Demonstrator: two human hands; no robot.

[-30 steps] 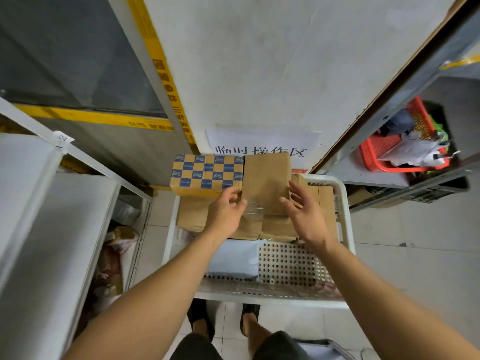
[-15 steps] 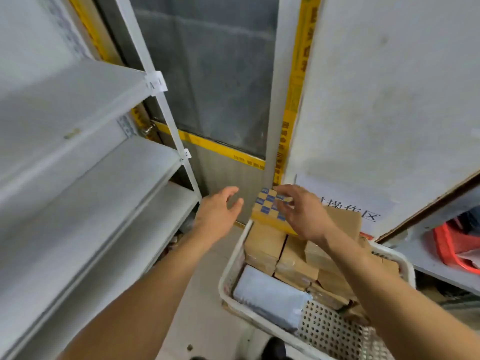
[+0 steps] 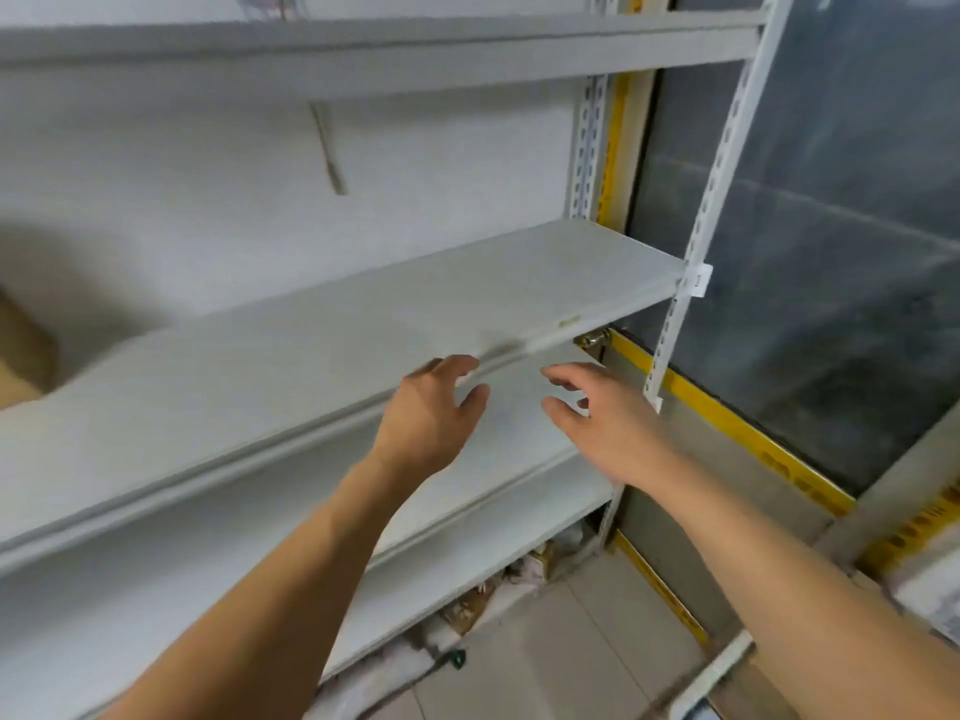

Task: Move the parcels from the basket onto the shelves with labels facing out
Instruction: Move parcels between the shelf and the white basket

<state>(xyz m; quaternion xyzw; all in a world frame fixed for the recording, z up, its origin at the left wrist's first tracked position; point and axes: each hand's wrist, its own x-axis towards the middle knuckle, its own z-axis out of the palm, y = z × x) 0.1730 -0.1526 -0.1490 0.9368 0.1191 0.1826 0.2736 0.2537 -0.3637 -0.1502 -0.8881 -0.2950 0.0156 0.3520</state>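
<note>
Two hands up at shelf [image 3: 363, 324], both empty: left hand [image 3: 434, 407] and right hand [image 3: 608, 423] loose, fingers spread. No parcel between them. Basket rim [image 3: 711, 678] at 5 o'clock, parcels unseen. Risk: reaching shelf with nothing carried; blurred head swing could mean mis-grab on return.

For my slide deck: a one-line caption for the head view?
Both hands, left and right, reach empty toward the white shelves.
</note>
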